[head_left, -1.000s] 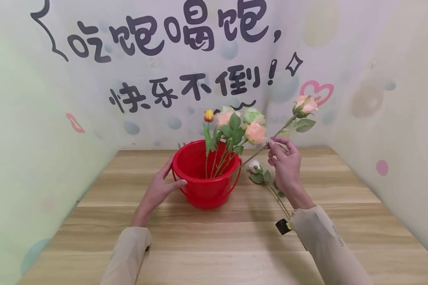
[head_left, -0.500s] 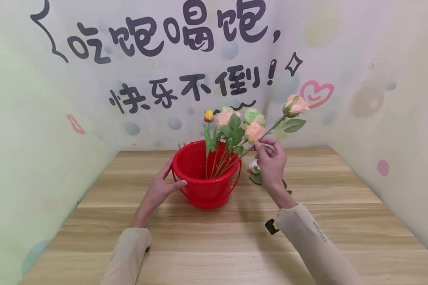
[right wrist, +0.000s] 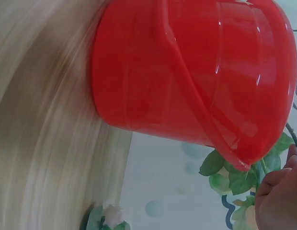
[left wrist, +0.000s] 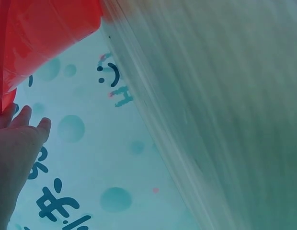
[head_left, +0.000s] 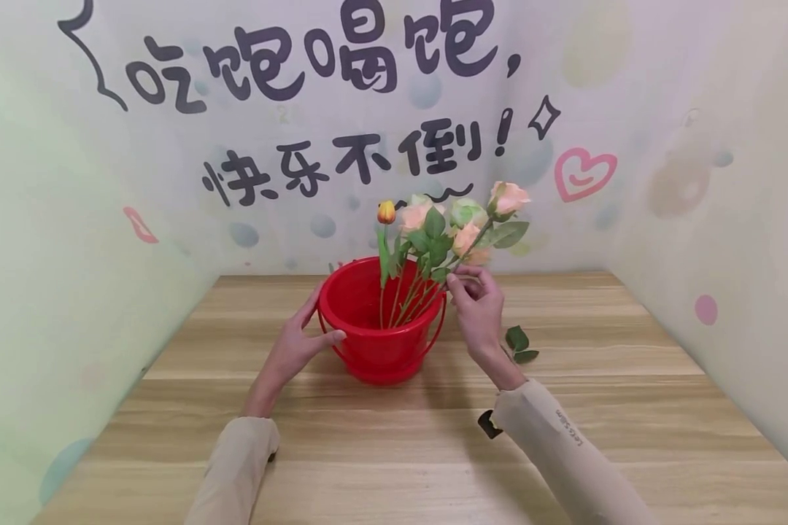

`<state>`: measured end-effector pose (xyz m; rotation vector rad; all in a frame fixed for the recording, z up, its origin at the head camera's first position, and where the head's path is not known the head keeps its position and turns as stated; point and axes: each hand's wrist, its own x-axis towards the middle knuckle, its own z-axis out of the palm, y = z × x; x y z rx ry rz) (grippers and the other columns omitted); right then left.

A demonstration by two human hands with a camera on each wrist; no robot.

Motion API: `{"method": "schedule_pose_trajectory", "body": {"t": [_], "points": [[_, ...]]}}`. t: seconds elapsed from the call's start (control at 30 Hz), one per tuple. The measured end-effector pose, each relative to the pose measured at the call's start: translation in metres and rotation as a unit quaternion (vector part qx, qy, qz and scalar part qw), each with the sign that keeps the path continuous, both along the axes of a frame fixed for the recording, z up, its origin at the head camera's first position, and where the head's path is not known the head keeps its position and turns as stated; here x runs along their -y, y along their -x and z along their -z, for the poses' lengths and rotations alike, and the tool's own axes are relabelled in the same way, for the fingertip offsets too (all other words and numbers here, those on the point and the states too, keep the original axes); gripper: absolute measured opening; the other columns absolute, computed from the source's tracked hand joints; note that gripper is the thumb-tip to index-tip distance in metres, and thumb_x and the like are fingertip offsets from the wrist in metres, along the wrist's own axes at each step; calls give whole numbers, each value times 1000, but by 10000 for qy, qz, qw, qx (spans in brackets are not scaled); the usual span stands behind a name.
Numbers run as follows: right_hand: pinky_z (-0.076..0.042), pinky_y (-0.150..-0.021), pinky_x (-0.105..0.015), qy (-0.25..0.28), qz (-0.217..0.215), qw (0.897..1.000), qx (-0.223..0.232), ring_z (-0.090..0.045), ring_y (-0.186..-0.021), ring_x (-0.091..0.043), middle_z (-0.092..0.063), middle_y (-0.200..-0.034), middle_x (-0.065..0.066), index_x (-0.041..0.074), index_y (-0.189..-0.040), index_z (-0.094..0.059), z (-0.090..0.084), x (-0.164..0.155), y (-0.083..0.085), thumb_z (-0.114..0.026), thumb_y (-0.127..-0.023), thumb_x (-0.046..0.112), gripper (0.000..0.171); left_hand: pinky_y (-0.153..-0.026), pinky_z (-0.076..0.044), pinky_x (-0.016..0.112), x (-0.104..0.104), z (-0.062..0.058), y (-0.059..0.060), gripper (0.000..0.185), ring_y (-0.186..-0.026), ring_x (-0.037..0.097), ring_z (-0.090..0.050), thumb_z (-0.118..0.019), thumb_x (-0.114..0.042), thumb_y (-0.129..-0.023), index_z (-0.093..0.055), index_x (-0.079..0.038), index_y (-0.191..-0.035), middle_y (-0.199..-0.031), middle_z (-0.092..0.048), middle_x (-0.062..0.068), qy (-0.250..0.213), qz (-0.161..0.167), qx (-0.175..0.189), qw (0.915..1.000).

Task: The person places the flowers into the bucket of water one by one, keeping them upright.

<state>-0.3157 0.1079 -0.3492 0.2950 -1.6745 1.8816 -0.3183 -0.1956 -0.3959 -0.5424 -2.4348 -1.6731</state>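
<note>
A red bucket [head_left: 381,357] with a swing handle stands upright on the table, holding several artificial flowers: an orange-yellow tulip [head_left: 386,212], peach roses [head_left: 415,216] and a greenish rose [head_left: 468,213]. My left hand [head_left: 295,350] rests against its left side, fingers fairly straight and thumb on the front of the rim. Beside the right rim, my right hand [head_left: 479,310] pinches the stem of a peach rose [head_left: 510,197]. That stem slants down into the bucket; its lower end is hidden. In the right wrist view, my curled right fingers [right wrist: 275,184] show beyond the rim.
Another rose lies on the table right of the bucket, mostly behind my right hand; its leaves [head_left: 519,343] show, and its pale bloom [right wrist: 112,215] appears in the right wrist view. The wooden table [head_left: 368,452] meets a printed wall at the back.
My right hand has moved left and slightly down with the peach rose, bringing its bloom close to the other flowers. My left hand and the bucket have stayed in place.
</note>
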Motion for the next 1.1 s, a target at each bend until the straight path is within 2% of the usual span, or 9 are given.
{"method": "schedule_pose_trajectory", "body": {"t": [0.2, 0.4, 0.57, 0.67, 0.8, 0.87, 0.9, 1.0, 1.1], "points": [[-46, -61, -20, -339, -29, 9994, 1, -61, -71, -9, -71, -87, -20, -10, -108, -62, -1, 7, 0, -68, -97, 0, 15, -107, -42, 64, 0, 1, 2, 91, -154, 31, -22, -80, -36, -91, -27, -34, -165, -167, -32, -2, -30, 29, -22, 10000], [-41, -59, -21, -623, 20, 9981, -20, -55, -67, -9, -68, -82, -21, -8, -107, -63, 3, 7, 1, -68, -98, 2, 14, -106, -44, 62, 0, 2, 2, 91, -154, 30, -23, -80, -35, -91, -27, -33, -165, -167, -32, -2, -34, 28, -38, 10000], [-41, -58, -19, -986, -39, 9949, 220, -60, -67, -7, -70, -81, -23, -8, -106, -65, 3, 7, 2, -68, -97, -1, 12, -107, -42, 64, -1, 2, 1, 92, -154, 31, -22, -80, -36, -91, -27, -31, -166, -167, -31, -1, -19, 16, -52, 10000], [-41, -57, -20, -1617, -24, 9858, 451, -62, -67, -10, -73, -83, -20, -6, -105, -68, -2, 7, 1, -68, -97, 0, 9, -107, -44, 63, -1, 2, 1, 92, -154, 31, -22, -80, -37, -91, -26, -31, -166, -167, -31, -1, 6, 0, -37, 10000], [-44, -60, -27, -2848, 137, 9564, 626, -60, -71, -18, -73, -84, -13, -4, -101, -75, -15, 5, -3, -68, -97, 6, 13, -105, -46, 61, -2, 2, 1, 92, -153, 31, -23, -80, -37, -91, -27, -32, -165, -167, -31, -1, 5, -9, -22, 10000], [-47, -63, -30, -3279, 150, 9422, 670, -59, -74, -22, -72, -85, -11, -3, -101, -77, -21, 3, -6, -67, -97, 8, 15, -105, -46, 60, -2, 2, 1, 92, -153, 31, -24, -80, -36, -91, -27, -33, -165, -167, -32, -1, 8, -22, -24, 10000], [-47, -64, -31, -3363, 129, 9391, 694, -59, -75, -23, -71, -86, -10, -3, -101, -77, -23, 1, -8, -67, -97, 9, 16, -106, -46, 60, -2, 2, 1, 92, -153, 31, -24, -80, -36, -91, -27, -33, -165, -167, -32, -1, 7, -20, -23, 10000], [-47, -65, -32, -3314, 59, 9406, 736, -58, -76, -25, -71, -88, -11, -3, -103, -76, -24, -8, -13, -67, -98, 9, 16, -106, -45, 60, -2, 2, 0, 91, -153, 30, -24, -80, -36, -91, -27, -34, -165, -167, -32, -2, 18, -33, -12, 10000], [-49, -66, -27, -3043, 4, 9494, 771, -62, -76, -23, -72, -91, -13, -3, -105, -75, -21, -22, -17, -67, -99, 9, 16, -106, -45, 60, -2, 0, 1, 91, -153, 29, -24, -80, -34, -91, -26, -35, -165, -167, -31, -3, -21, 12, 4, 10000]]}}
